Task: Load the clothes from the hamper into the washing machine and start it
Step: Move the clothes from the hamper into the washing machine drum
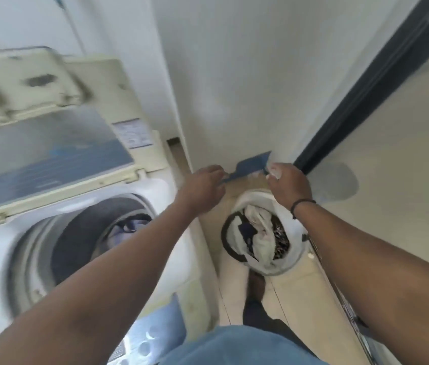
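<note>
L hand (203, 187) and R hand (288, 185) each pinch an end of blue cloth (250, 165), stretched between them above hamper (295, 256). Hamper on floor, right of washer (155, 196); lid (50, 154) up, dark clothes in drum (126, 225).

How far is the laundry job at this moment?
Done: the washer lid is up and something dark lies in the drum. In hand: both hands, left and right, hold a blue garment. Left: the hamper holds more clothes; starting remains.
</note>
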